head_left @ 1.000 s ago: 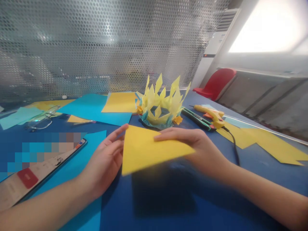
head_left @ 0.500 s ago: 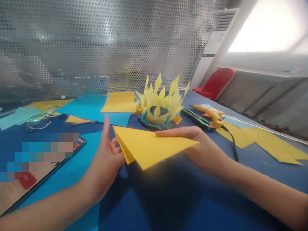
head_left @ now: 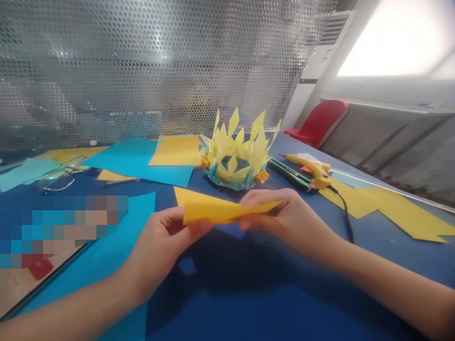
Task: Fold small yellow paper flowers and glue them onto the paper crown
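A folded piece of yellow paper (head_left: pixel 213 209) is held above the blue table between both hands, tilted so that it looks narrow. My left hand (head_left: pixel 167 241) pinches its left part, thumb in front at the lower edge and fingers behind. At the right part, my right hand (head_left: pixel 280 215) grips the paper between thumb and curled fingers. Just beyond the hands stands a paper crown (head_left: pixel 236 156) with pale yellow points, a blue-green base and small orange pieces on its sides.
Blue (head_left: pixel 131 158) and yellow sheets (head_left: pixel 176 150) lie behind at left, beside glasses (head_left: pixel 57 180). A partly pixelated device (head_left: pixel 42 267) is at near left. A yellow glue gun (head_left: pixel 316 171) with a black cord, a green cutter (head_left: pixel 293 175) and yellow paper (head_left: pixel 405 213) lie right.
The yellow paper has tilted and folded from a broad triangle into a narrow shape. My left hand has closed on it, and my right thumb has come to its near side.
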The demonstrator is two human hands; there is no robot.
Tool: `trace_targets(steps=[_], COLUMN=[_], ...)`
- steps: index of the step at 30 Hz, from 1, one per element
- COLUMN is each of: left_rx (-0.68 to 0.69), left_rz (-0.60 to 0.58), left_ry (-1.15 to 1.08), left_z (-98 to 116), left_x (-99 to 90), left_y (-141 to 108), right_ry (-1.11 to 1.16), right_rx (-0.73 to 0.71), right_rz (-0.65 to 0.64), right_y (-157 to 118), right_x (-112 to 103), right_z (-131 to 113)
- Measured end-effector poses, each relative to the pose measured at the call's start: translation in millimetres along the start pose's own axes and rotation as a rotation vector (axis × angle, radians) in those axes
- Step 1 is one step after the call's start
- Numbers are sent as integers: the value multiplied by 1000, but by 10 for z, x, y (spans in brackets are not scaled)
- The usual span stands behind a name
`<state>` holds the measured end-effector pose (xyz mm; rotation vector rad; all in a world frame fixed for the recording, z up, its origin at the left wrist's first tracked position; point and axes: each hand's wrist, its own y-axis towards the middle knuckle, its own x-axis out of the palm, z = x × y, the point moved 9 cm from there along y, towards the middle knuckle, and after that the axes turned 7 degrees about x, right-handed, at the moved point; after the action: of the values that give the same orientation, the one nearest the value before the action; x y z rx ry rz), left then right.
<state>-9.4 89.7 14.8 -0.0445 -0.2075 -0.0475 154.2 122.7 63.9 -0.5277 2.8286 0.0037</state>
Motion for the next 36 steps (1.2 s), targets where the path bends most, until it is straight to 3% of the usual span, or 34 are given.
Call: trace_targets(steps=[4, 8, 19, 27, 36], left_rx=[14, 34, -12, 14, 24], left_rz=[102, 165, 76, 157, 134], left_ry=[-42, -129, -81, -79, -116], left_z=[23, 43, -39, -23, -29], left_x=[-93, -123, -68, -128, -108], left_y=[51, 65, 49, 26, 80], right_ry=[54, 53, 46, 113, 146], right_rx=[86, 88, 117, 172, 192], right_rz=[-29, 27, 69, 58, 86], right_y=[16, 20, 7, 7, 1], right_x=[37, -19, -56, -10, -34], right_z=[81, 106, 168, 238, 272])
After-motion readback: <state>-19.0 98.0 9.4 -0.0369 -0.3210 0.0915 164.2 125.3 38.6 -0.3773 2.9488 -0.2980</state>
